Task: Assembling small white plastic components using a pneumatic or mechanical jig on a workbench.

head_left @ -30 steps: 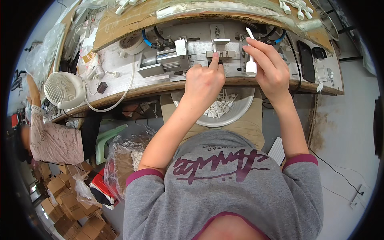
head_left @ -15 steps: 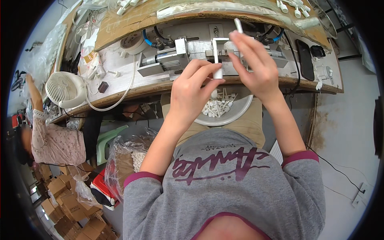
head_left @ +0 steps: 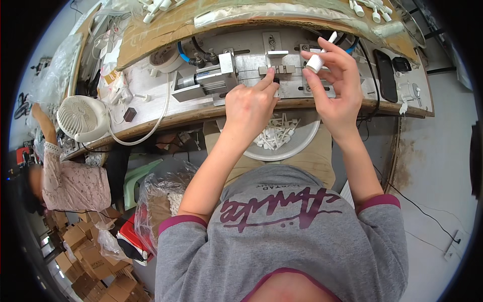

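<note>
In my right hand (head_left: pixel 338 85), raised over the right part of the metal fixture, thumb and fingers pinch a white stick with a ribbed cap (head_left: pixel 315 63). The cap points down toward the left, and the thin end sticks up past the fingers. My left hand (head_left: pixel 250 107) is at the front of the small metal clamp block (head_left: pixel 277 69), index finger reaching to it and the other fingers curled. Anything between those fingertips is hidden. Below, a pale round basin (head_left: pixel 294 150) on my lap holds several small white plastic parts (head_left: pixel 275 135).
A metal cylinder unit (head_left: pixel 206 80) with blue hoses stands left of the clamp. Farther left are a white fan (head_left: pixel 83 116) and a tape roll (head_left: pixel 166 59). A phone (head_left: pixel 384 75) lies right. Cardboard (head_left: pixel 176 35) overhangs the back. Another person's sleeve (head_left: pixel 52 151) shows far left.
The long white piece has left my left hand, which moved forward to the clamp block. My right hand shifted right and lower, now showing a ribbed cap on its white stick.
</note>
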Available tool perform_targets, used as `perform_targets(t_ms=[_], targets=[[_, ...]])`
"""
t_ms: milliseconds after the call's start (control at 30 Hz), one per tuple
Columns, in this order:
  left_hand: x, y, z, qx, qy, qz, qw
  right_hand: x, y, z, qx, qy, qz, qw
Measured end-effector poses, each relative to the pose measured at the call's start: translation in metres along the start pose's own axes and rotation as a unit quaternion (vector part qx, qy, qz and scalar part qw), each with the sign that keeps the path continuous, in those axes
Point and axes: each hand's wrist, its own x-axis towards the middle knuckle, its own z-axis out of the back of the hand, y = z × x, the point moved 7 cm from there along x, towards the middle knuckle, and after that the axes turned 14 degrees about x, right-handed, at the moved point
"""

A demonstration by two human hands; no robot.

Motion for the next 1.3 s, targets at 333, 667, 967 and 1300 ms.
perform_targets(t_ms=[333,667,967,1300], targets=[[0.06,0.042,0.052,-0.208,-0.025,0.08,0.974,-0.015,0.016,-0.011,-0.251,0.16,0.056,0.953],[0.193,0.07,0.003,0.021,-0.146,0.002,0.989,-0.047,-0.03,-0.047,-0.407,0.314,0.093,0.853],[0.192,0.085,0.003,-0.181,-0.044,0.073,0.98,-0.051,-0.02,-0.04,-0.306,0.261,0.107,0.909],[0.159,0.077,0.047,-0.224,-0.059,0.097,0.968,-0.048,-0.028,-0.057,-0.417,0.276,0.102,0.86]])
